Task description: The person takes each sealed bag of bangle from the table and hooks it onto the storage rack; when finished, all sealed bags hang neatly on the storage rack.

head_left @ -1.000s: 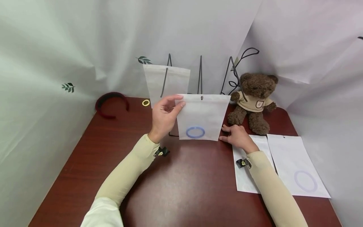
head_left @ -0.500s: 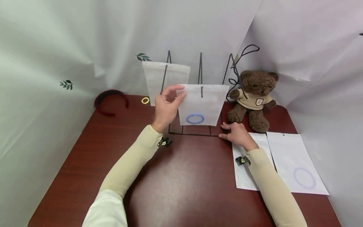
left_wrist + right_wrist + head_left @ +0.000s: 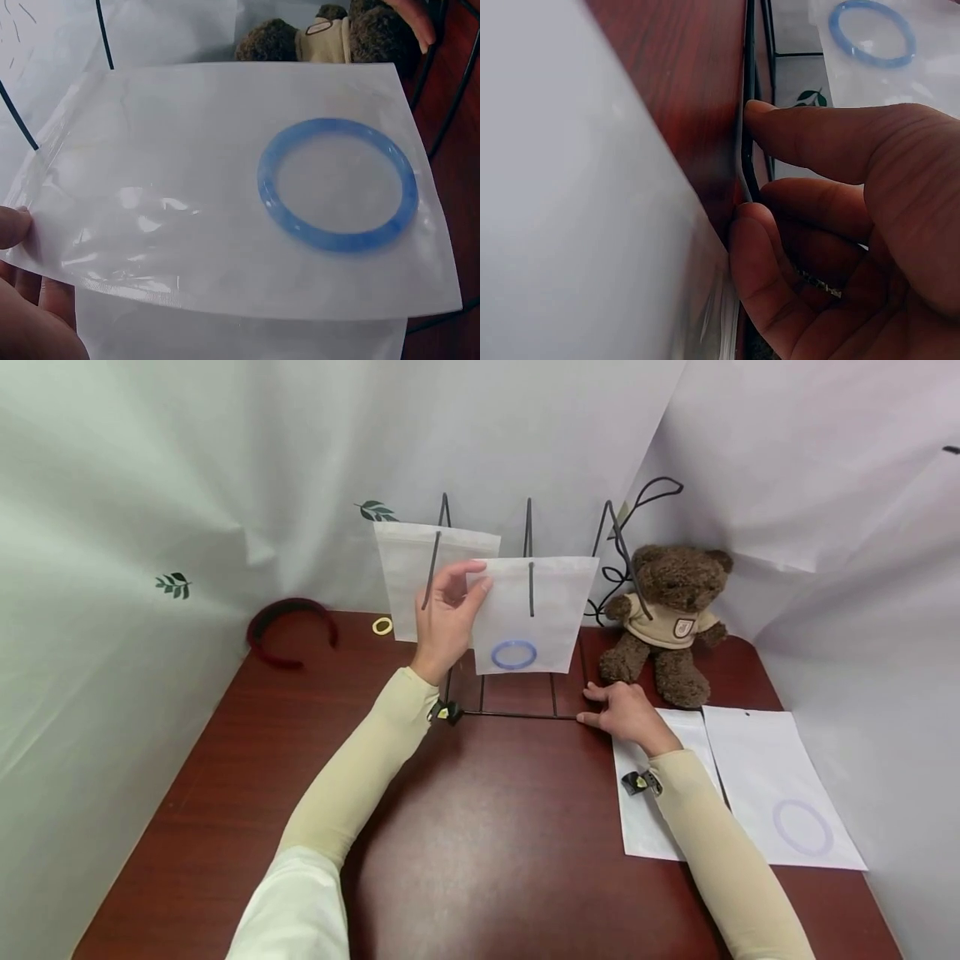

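My left hand (image 3: 447, 625) pinches the upper left edge of a white, clear-fronted zip bag (image 3: 562, 627) between thumb and fingers. A blue bangle (image 3: 337, 241) shows through its front, low in the bag. The middle prong of a black wire display rack (image 3: 517, 716) passes through the bag's top hole, its tip sticking out in front. At the rack's front right base corner, my right hand (image 3: 628, 718) grips the wire, with the thumb on it and the fingers curled beside it. A second white bag (image 3: 401, 572) hangs from the left prong, partly behind my left hand.
Two more white bags lie at the right, the nearer one (image 3: 637, 810) partly under my right forearm, the other (image 3: 765, 768) showing a pale ring. A teddy bear (image 3: 675, 618) sits behind them. A dark red headband (image 3: 258, 639) and a yellow ring (image 3: 382, 633) lie at the back left.
My left hand has pushed the bag backward along the middle prong, so more of the prong sticks out and the rack's base shows. The right hand has stayed at the rack's corner.
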`<state>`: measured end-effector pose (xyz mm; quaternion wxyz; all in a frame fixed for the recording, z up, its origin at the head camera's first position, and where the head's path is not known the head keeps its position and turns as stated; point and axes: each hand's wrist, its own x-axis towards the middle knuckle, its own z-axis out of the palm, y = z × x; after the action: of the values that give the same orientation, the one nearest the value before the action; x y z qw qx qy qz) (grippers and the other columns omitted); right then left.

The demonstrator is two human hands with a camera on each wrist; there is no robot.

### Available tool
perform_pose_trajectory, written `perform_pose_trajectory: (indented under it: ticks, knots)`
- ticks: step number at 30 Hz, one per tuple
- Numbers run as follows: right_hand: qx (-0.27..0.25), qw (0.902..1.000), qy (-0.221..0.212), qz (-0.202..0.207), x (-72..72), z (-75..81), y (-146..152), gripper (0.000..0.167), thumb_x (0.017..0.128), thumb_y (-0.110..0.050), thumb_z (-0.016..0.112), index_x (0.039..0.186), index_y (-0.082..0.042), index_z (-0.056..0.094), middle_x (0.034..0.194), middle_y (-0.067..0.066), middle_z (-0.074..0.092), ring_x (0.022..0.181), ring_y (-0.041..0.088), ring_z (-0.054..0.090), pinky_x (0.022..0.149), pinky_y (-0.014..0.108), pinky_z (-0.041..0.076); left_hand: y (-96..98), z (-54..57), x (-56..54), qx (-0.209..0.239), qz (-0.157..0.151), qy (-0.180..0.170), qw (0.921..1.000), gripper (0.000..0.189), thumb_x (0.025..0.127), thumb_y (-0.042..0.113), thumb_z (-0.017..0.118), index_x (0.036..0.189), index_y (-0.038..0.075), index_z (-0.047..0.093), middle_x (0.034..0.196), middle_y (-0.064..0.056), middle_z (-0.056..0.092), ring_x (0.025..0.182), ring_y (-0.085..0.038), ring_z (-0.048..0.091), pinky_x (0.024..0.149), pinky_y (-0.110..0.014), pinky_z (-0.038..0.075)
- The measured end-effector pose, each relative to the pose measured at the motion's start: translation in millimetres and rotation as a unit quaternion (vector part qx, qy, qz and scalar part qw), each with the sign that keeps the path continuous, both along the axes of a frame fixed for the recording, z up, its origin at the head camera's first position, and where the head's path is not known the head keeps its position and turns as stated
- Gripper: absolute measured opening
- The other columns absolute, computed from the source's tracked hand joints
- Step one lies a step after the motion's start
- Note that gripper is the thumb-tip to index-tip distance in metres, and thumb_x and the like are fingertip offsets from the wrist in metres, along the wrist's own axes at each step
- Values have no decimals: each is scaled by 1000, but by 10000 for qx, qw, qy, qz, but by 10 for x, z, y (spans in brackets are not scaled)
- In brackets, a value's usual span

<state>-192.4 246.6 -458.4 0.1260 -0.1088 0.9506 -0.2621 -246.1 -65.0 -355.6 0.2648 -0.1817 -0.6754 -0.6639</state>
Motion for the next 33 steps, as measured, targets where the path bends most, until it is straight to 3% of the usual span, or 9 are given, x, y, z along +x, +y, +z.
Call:
perform_pose_trajectory:
  ticks: [5, 9, 20, 28, 30, 33]
  knots:
    - [-14, 10000, -33, -73, 5, 9, -1, 61, 95, -31, 79, 147, -5, 60, 155, 14, 54, 149, 52, 36, 122, 62, 27, 32, 53, -96, 55, 60, -37, 10000, 21, 96, 11, 79, 116, 5, 77, 113, -13, 79, 84, -7, 65, 74, -23, 50]
    - [-20, 10000, -40, -67, 5, 18, -14, 61, 96, -31, 79, 148, -6, 60, 156, 14, 53, 148, 53, 36, 122, 62, 27, 38, 66, -177, 132, 131, 37, 9998, 21, 96, 9, 79, 116, 4, 77, 116, -13, 78, 93, -5, 70, 79, -23, 54]
    - [20, 10000, -52, -72, 13, 33, -27, 62, 96, -31, 78, 148, -5, 59, 157, 14, 52, 151, 52, 32, 124, 63, 23, 77, 65, -372, 284, 259, -79, 9992, 22, 94, 5, 79, 116, 2, 76, 105, -14, 75, 76, -6, 54, 72, -21, 44]
    - [32, 10000, -15, -34, 6, 40, -35, 62, 96, -32, 78, 148, -5, 59, 156, 15, 52, 151, 51, 34, 125, 62, 22, 89, 70, -439, 630, 190, 147, 9977, 19, 92, 0, 79, 111, -2, 76, 80, 7, 65, 67, -8, 48, 65, -22, 39]
    - [65, 10000, -33, -26, 3, 39, -33, 62, 96, -32, 78, 148, -5, 59, 157, 15, 52, 151, 50, 35, 125, 61, 22, 89, 70, -436, 644, 167, 178, 9976, 19, 92, 0, 80, 110, -2, 77, 80, 6, 66, 66, -8, 47, 64, -22, 39]
    - [80, 9999, -80, -91, 3, 39, -24, 62, 96, -31, 78, 149, -6, 59, 158, 14, 51, 152, 52, 32, 124, 62, 24, 89, 72, -422, 608, 146, 224, 9978, 19, 92, 0, 80, 110, -2, 77, 86, -4, 71, 68, -8, 50, 66, -22, 40]
